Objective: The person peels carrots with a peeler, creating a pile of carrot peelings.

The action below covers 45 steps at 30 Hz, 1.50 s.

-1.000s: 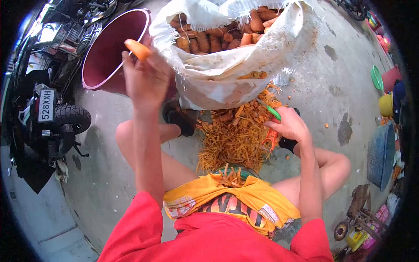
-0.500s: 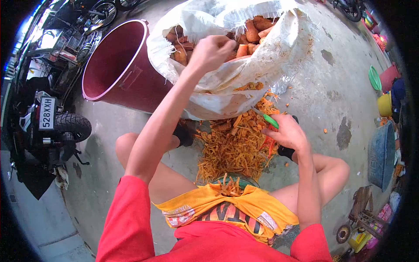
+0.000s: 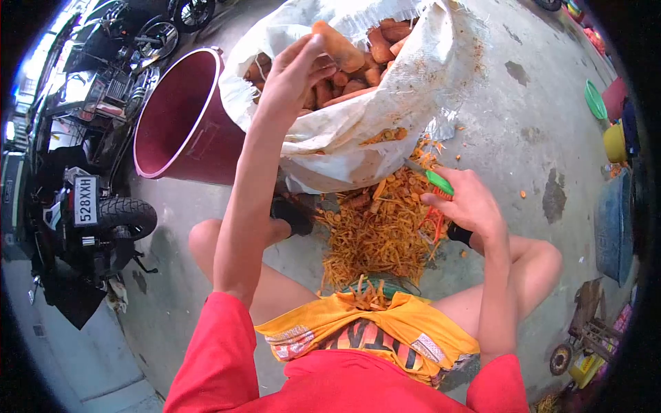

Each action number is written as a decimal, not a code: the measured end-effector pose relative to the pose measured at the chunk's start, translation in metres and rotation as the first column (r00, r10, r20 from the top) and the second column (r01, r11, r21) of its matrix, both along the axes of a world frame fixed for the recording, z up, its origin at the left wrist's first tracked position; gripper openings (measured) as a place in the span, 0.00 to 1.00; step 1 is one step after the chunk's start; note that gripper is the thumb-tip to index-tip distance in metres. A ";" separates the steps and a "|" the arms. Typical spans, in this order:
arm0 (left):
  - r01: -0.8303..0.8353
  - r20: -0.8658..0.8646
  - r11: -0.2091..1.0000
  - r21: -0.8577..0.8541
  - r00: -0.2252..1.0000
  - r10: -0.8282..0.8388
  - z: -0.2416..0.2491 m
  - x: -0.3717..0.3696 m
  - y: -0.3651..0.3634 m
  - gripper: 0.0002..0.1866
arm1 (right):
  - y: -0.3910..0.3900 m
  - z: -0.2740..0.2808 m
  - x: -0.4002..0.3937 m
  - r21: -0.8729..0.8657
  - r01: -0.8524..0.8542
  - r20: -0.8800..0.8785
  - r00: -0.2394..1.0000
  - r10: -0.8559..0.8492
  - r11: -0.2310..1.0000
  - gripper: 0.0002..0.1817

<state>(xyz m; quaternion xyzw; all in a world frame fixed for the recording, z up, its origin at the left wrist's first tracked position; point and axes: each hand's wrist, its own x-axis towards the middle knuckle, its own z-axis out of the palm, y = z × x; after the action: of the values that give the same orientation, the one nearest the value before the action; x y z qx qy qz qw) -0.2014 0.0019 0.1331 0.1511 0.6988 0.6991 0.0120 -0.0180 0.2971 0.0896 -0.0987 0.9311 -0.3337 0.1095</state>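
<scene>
Orange carrot (image 3: 339, 45) gripped by left hand (image 3: 292, 72) above sack rim (image 3: 385, 103) | right hand (image 3: 470, 202) clasps peeler (image 3: 435, 180)

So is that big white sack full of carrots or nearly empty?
Fairly full. The white sack gapes open and unpeeled carrots pile up near its mouth, where the left hand grips one carrot.

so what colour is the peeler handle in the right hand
Bright green peeler handle, seen in the head view.

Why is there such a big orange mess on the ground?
Those are carrot peelings, heaped on the bare concrete below the white sack. A few lie on the yellow cloth in the person's lap too. The maroon bin stands tilted.
</scene>
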 end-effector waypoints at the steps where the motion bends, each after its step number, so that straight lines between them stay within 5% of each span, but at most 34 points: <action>1: 0.031 0.112 0.978 0.205 0.992 -0.055 0.010 0.012 -0.003 0.25 | 0.001 0.000 -0.001 -0.013 0.010 0.007 1.000 -0.010 1.000 0.18; 2: 0.035 0.211 0.914 0.404 0.969 -0.130 0.017 0.024 -0.006 0.24 | -0.001 0.001 -0.001 -0.024 0.021 0.016 1.000 -0.020 0.999 0.18; 4: 0.077 0.288 0.871 0.484 0.926 -0.243 0.020 0.052 -0.012 0.23 | -0.008 0.005 -0.001 -0.080 0.038 0.021 0.999 -0.036 0.996 0.19; 6: 0.117 0.346 0.805 0.581 0.861 -0.374 0.011 0.077 -0.011 0.22 | -0.014 0.001 -0.001 -0.344 0.082 -0.195 0.968 -0.157 0.935 0.20; 8: 0.025 0.486 0.751 0.660 0.748 -0.452 -0.012 0.106 -0.007 0.22 | -0.023 -0.004 0.001 -0.406 0.133 -0.182 0.958 -0.223 0.904 0.21; 10: -0.021 0.527 0.734 0.679 0.710 -0.468 -0.035 0.128 0.008 0.20 | -0.030 -0.015 -0.002 -0.684 0.063 -0.236 0.924 -0.302 0.727 0.21; 12: -0.014 0.529 0.666 0.746 0.620 -0.579 -0.063 0.141 0.021 0.20 | -0.040 -0.009 0.002 -0.670 0.035 -0.287 0.909 -0.302 0.742 0.22; 13: -0.151 0.668 0.766 0.625 0.612 -0.425 -0.067 0.155 0.029 0.20 | -0.045 -0.010 0.004 -0.660 -0.033 -0.352 0.896 -0.271 0.750 0.22; 21: -0.232 0.729 0.710 0.665 0.406 -0.551 -0.082 0.188 0.044 0.21 | -0.048 -0.023 -0.003 -0.512 -0.267 -0.567 0.819 -0.088 0.816 0.20; 25: -0.193 0.663 0.652 0.733 0.415 -0.623 -0.103 0.189 0.034 0.17 | -0.022 -0.049 -0.027 -0.699 0.086 -0.310 0.858 -0.409 0.710 0.16; 28: -0.256 0.727 0.700 0.667 0.433 -0.534 -0.104 0.191 0.038 0.18 | -0.040 -0.033 -0.009 -0.717 0.006 -0.308 0.894 -0.324 0.697 0.16; 29: -0.289 0.779 0.740 0.608 0.398 -0.484 -0.097 0.190 0.043 0.19 | -0.049 -0.023 -0.002 -0.592 -0.194 -0.475 0.868 -0.144 0.782 0.16; 32: -0.271 0.703 0.660 0.701 0.417 -0.576 -0.105 0.193 0.040 0.20 | -0.048 -0.033 -0.006 -0.553 -0.272 -0.530 0.844 -0.080 0.787 0.15; 36: -0.340 0.645 0.549 0.764 0.422 -0.637 -0.118 0.173 0.037 0.21 | -0.050 -0.033 -0.015 -0.740 0.043 -0.199 0.939 -0.279 0.671 0.15; 40: -0.281 0.595 0.525 0.803 0.405 -0.694 -0.103 0.176 0.031 0.21 | -0.064 -0.037 -0.008 -0.555 -0.173 -0.476 0.868 -0.139 0.814 0.15; 41: -0.238 0.635 0.598 0.765 0.434 -0.640 -0.102 0.176 0.031 0.21 | -0.064 -0.040 -0.010 -0.573 -0.196 -0.503 0.851 -0.152 0.796 0.16; 42: -0.195 0.665 0.666 0.720 0.468 -0.582 -0.099 0.176 0.031 0.21 | -0.062 -0.042 -0.011 -0.572 -0.194 -0.502 0.851 -0.153 0.797 0.16; 45: -0.235 0.640 0.606 0.760 0.435 -0.634 -0.119 0.183 0.026 0.20 | -0.040 -0.051 -0.020 -0.598 -0.103 -0.434 0.876 -0.212 0.795 0.15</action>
<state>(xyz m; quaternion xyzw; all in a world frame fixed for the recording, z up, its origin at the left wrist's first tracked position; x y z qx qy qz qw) -0.0185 0.0282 0.0143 -0.1484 0.1906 0.8846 0.3988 -0.0382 0.2573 0.0387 -0.1799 0.7751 -0.5808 -0.1718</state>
